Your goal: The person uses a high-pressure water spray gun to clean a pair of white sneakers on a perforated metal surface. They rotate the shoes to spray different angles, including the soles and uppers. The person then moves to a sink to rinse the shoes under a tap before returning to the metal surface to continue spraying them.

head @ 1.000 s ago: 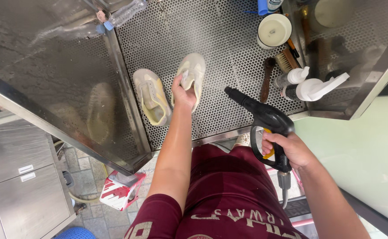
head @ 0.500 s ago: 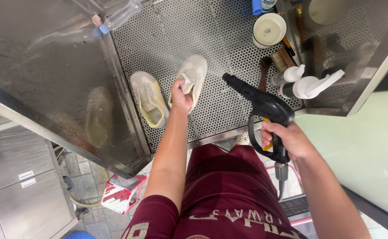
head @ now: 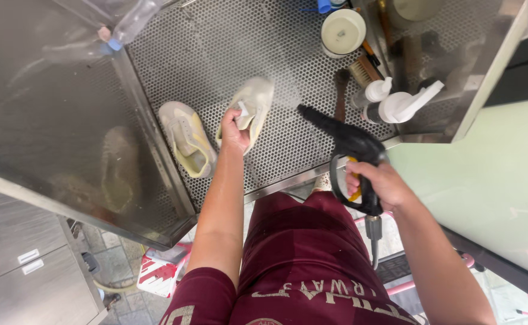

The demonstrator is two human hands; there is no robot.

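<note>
Standing over a big stainless wash basin [head: 65,102], shiny side walls all around and a perforated metal floor [head: 215,48] at the bottom. Wearing dark red shorts [head: 312,253] and a matching shirt, filling the lower middle of the view.

Lying flat on the perforated floor, left of centre: one pale cream sneaker [head: 187,137], opening facing up, untouched, just beside the left wall. Reflecting faintly in that wall too.

Gripping the second pale sneaker [head: 253,105] with the left hand [head: 234,127], fingers curled tight around the heel end, toe pointing away toward the back of the basin. Tilting it up off the mesh a bit, just right of the other shoe but apart from it.

Holding a black pressure spray gun [head: 348,150] in the right hand [head: 379,183], fingers wrapped closed around the grip and the yellow trigger, nozzle aiming at the held sneaker. Spraying a faint mist near the toe, looks like, though hard to say for sure.

Sitting along the right side of the basin: a round white tub [head: 343,30], white pump bottles [head: 396,102], a wooden scrub brush [head: 366,67], and a dark-handled brush [head: 340,93] lying close to the gun's nozzle.
</note>
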